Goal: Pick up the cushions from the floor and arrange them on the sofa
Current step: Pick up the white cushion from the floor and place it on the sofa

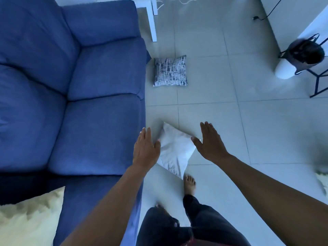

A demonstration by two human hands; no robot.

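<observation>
A plain white cushion [174,151] lies on the tiled floor just in front of the blue sofa [92,107]. My left hand [145,148] hovers over its left edge, fingers spread, holding nothing. My right hand [207,141] is above its right corner, open and flat. Further off on the floor, by the sofa's far end, lies a black-and-white patterned cushion [170,71]. A cream cushion [30,219] rests on the near end of the sofa at the bottom left.
My bare foot [189,183] stands right by the white cushion's near corner. A white table leg [153,20] rises beyond the sofa. A stool with a dark bag [305,52] stands at the right. Another pale object [323,180] lies at the right edge.
</observation>
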